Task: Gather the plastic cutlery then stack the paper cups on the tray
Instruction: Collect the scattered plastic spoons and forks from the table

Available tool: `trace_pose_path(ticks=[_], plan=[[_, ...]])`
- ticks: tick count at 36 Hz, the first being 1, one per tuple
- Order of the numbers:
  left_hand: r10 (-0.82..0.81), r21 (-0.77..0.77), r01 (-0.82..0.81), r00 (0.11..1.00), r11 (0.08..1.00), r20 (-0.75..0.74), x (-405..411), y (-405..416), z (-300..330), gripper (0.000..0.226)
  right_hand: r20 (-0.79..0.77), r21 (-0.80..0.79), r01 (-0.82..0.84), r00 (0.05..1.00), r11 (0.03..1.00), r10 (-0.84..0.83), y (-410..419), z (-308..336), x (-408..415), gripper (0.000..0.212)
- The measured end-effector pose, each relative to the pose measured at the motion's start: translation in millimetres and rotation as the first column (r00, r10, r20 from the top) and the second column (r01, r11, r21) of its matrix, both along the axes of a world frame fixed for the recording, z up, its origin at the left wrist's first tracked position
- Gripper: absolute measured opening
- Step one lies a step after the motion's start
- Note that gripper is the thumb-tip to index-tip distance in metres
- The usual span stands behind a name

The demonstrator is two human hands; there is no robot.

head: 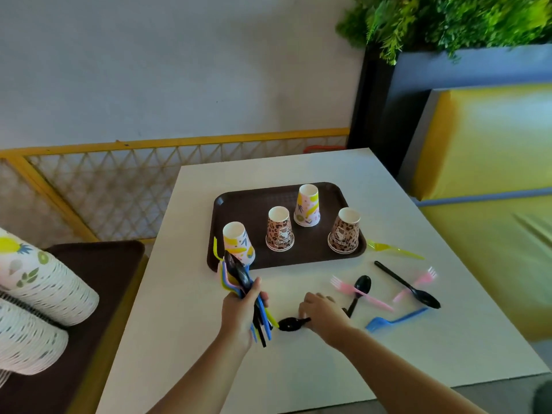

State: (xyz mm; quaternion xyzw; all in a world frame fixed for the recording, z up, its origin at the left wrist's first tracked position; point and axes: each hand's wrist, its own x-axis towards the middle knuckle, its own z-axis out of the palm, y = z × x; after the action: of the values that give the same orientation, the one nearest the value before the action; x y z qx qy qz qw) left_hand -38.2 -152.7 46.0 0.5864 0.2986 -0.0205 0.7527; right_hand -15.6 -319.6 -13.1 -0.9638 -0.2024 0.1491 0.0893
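Observation:
My left hand (242, 312) grips a bundle of plastic cutlery (239, 276), black, blue, yellow and green, upright near the tray's front left corner. My right hand (324, 316) is curled over a black spoon (291, 323) lying on the white table; its bowl sticks out to the left. Loose on the table to the right lie another black spoon (360, 289), a long black spoon (407, 286), two pink forks (363, 294) (418, 283), a blue fork (394, 322) and a yellow fork (394, 250). A brown tray (257, 198) carries several upside-down paper cups (280, 230), set apart.
The white table (191, 339) ends close to the front and right. A yellow bench seat (493, 234) stands to the right. At the left, long sleeves of stacked paper cups (38, 282) lie on another brown tray (98, 264). A yellow lattice rail (119, 186) runs behind.

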Motion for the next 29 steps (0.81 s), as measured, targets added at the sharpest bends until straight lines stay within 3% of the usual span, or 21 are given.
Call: trace_pose_path(ticks=[2, 5, 8, 12, 17, 22, 26, 29], plan=[[-0.014, 0.007, 0.014, 1.0, 1.0, 0.004, -1, 1, 0, 0.027, 0.038, 0.12, 0.073, 0.996, 0.99, -0.078, 5, 2, -3, 0.024], [-0.027, 0.003, 0.027, 1.0, 1.0, 0.01, -1, 0, -2, 0.027, 0.066, 0.372, 0.235, 0.958, 0.898, -0.278, 5, 15, -5, 0.019], [-0.05, -0.019, 0.05, 0.999, 0.999, 0.004, 0, -1, -5, 0.025, 0.074, 0.431, 0.398, 0.879, 0.81, -0.472, -11, 23, 2, 0.019], [-0.086, -0.018, 0.086, 0.996, 0.996, 0.0, 0, -4, -9, 0.024, -0.035, 0.438, 0.622, 0.733, 0.649, -0.679, -45, 20, 14, 0.019], [-0.144, 0.029, 0.144, 0.99, 0.989, -0.003, -2, -7, -14, 0.033, -0.082, 0.324, 0.722, 0.665, 0.611, -0.742, -72, 10, 15, 0.025], [-0.147, 0.051, 0.147, 0.989, 0.988, -0.01, -3, -9, -19, 0.035, -0.069, 0.22, 0.723, 0.681, 0.654, -0.729, -76, 2, 14, 0.03], [-0.172, 0.082, 0.173, 0.985, 0.982, -0.017, -1, -12, -22, 0.037, -0.077, 0.252, 0.737, 0.662, 0.627, -0.746, -76, -4, 14, 0.032], [-0.193, 0.101, 0.195, 0.981, 0.976, -0.026, 0, -13, -24, 0.039, -0.078, 0.304, 0.73, 0.66, 0.612, -0.748, -74, 0, 14, 0.021]])
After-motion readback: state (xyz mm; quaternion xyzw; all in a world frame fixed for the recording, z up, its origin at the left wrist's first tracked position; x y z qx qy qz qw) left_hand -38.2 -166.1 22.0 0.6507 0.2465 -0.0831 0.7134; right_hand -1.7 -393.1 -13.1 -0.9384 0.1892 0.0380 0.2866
